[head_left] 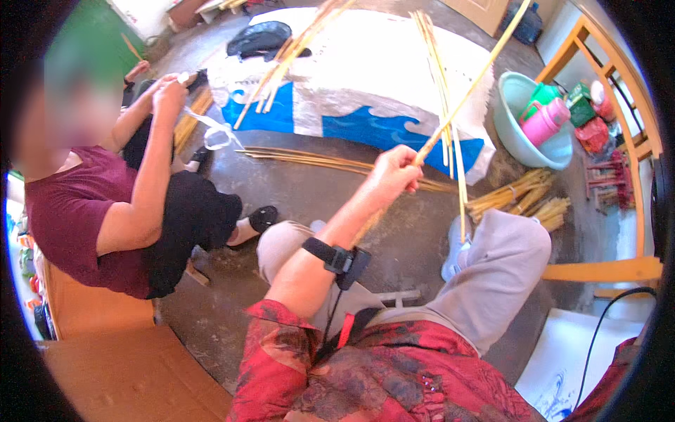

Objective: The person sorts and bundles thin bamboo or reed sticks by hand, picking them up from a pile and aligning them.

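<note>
Off to the left of the grip, a co-worker in a maroon top (84,211) is sitting and working a white strip (223,133) between both hands. Nearer the grip, though still on its left and farther out, a black bag (259,39) is lying on a white sheet with blue waves (380,63), and a fan of loose sticks (288,56) is resting beside it, while a row of long sticks (309,158) is stretching across the floor toward the hand. In the middle, the person's left hand (399,170) is closing its fingers firmly around a long pale stick (485,74); the long axis is running diagonally, one end pointing up and away to the right of the fist, the other slanting down behind the forearm. I'm not seeing the right hand, so I cannot tell its grip. Just right of the fist, a thin stick (460,183) is reaching down toward the person's shoe. Farther right, a pale teal basin (513,123) is holding a pink flask (545,121) and a bright green item, and tied bundles of sticks (517,193) are lying below it.
</note>
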`<state>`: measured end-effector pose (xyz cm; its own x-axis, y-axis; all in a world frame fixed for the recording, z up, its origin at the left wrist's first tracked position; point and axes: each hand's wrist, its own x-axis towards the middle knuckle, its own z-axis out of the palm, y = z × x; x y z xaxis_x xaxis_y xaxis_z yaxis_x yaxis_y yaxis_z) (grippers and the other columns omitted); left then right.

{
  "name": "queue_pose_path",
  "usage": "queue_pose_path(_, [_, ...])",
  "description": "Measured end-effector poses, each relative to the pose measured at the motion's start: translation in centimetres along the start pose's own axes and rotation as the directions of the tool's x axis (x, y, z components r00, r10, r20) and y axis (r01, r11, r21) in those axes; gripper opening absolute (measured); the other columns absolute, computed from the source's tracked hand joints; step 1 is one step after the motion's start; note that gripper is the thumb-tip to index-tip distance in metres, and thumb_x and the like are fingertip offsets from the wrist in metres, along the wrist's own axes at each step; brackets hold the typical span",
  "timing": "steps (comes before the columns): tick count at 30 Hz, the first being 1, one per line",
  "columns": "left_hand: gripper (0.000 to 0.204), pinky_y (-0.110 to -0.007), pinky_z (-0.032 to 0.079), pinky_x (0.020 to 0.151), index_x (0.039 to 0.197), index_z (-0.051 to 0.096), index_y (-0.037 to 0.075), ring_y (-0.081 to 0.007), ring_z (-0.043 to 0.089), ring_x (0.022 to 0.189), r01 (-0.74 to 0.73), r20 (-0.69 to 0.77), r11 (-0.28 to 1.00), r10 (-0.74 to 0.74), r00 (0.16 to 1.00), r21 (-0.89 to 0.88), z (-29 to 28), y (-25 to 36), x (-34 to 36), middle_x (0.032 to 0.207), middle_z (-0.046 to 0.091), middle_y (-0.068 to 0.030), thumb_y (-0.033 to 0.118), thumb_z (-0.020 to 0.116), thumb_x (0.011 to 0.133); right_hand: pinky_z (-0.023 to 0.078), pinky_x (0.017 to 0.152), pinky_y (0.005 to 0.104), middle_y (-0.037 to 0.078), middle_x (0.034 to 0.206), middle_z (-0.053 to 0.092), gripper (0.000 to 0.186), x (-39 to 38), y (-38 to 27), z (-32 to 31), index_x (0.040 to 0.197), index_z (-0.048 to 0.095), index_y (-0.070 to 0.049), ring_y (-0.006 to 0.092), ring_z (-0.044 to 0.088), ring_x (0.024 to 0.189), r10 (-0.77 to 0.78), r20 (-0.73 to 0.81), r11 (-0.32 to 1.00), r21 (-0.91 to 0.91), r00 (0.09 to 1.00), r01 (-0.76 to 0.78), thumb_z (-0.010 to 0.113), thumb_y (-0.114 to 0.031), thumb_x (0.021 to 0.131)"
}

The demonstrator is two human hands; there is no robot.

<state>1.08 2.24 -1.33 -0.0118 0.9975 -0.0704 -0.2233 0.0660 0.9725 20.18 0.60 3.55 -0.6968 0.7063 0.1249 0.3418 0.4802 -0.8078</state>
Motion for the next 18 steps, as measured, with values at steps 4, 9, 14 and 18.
queue_pose_path(4, [0.009,-0.024,0.045,0.050,0.086,0.048,0.000,-0.0113,0.052,0.054,-0.053,0.025,0.995,0.051,0.998,0.086,-0.3,0.4,-0.1,0.072,0.053,-0.0059,-0.001,0.048,0.077,0.044,0.054,0.0305,0.008,0.079,0.053,0.027,-0.2,0.9,0.2,0.100,0.049,0.000,0.0178,0.051,0.059,0.034,0.011,0.999,-0.029,0.999,-0.034,0.048,-0.021,0.083])
queue_pose_path(9, [0.009,-0.022,0.045,0.049,0.085,0.049,-0.001,-0.0087,0.051,0.054,0.019,0.001,1.000,-0.019,1.000,0.021,-0.3,0.4,-0.1,0.069,0.053,-0.0056,0.000,0.049,0.076,0.044,0.056,0.0302,0.008,0.079,0.053,0.026,-0.6,1.6,0.8,0.100,0.049,0.000,0.0178,0.052,0.060,0.063,0.000,0.997,-0.045,0.998,-0.063,0.048,-0.019,0.083])
queue_pose_path(14, [0.009,-0.023,0.044,0.052,0.087,0.048,-0.001,-0.0111,0.052,0.057,0.010,0.054,0.999,-0.013,0.998,0.051,0.5,0.7,0.6,0.073,0.053,-0.0058,0.003,0.049,0.079,0.045,0.057,0.0299,0.008,0.079,0.053,0.024,-0.8,1.6,-0.9,0.099,0.050,0.000,0.0178,0.052,0.062,0.086,-0.074,0.995,-0.051,0.994,-0.090,0.048,-0.018,0.083])
queue_pose_path(18, [0.010,-0.023,0.044,0.052,0.087,0.049,-0.001,-0.0111,0.052,0.056,0.033,0.064,0.995,-0.039,0.997,0.099,1.1,0.9,0.9,0.072,0.053,-0.0059,0.003,0.049,0.078,0.045,0.058,0.0297,0.008,0.080,0.054,0.024,-1.6,2.2,-3.5,0.099,0.050,0.000,0.0178,0.052,0.063,0.104,-0.238,0.988,-0.088,0.966,-0.128,0.048,-0.017,0.083])
